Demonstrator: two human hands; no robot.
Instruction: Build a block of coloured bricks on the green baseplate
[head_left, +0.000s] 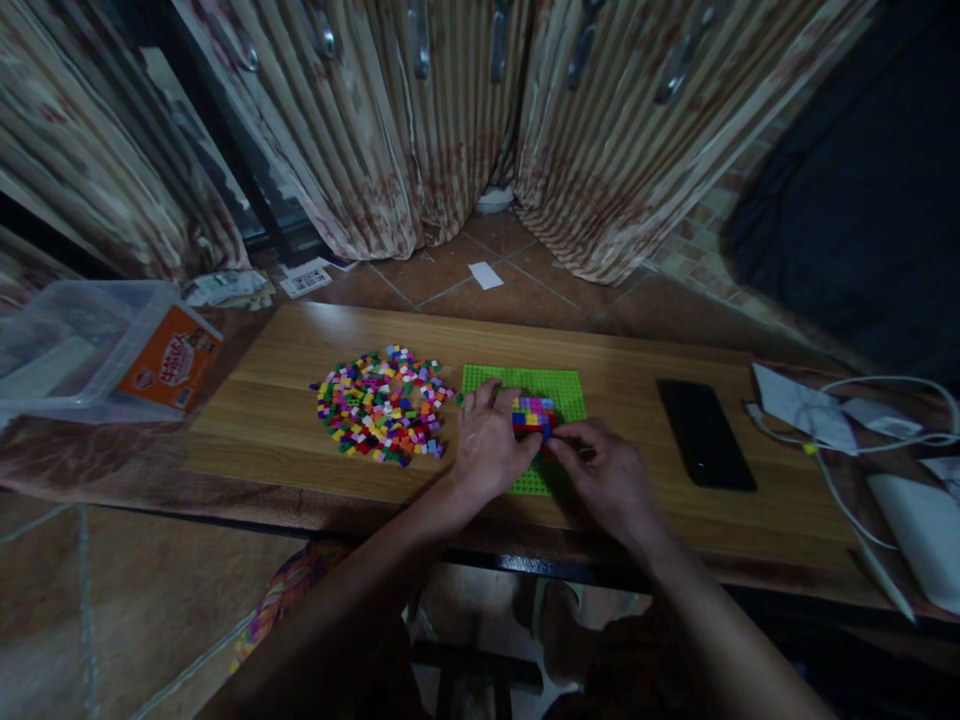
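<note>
The block of small bricks sits on the green studded plate, a little right of centre in the frame, with both hands at it. The left hand lies over the plate's left part, its thumb reaching to the block's lower edge, probably to keep plate and block from sliding; its grip is loosely spread, though the palm hides whether it has hold of anything. The right hand comes in from the lower right, its grip drawn to a narrow pinch of thumb and forefinger at the block's lower right corner, likely for fine control; whether a loose brick is between the fingertips or they only press one, I cannot tell. The loose bricks are spread on the bench left of the plate, presumably so colours show and stay within reach, while the black phone lies to the right, apart from the work. The block looks compact and roughly rectangular, in coloured bands: pink, purple and light blue along the top, then yellow, red and blue below. Its left side disappears behind the hand, and bare green studs show above it and below it.
</note>
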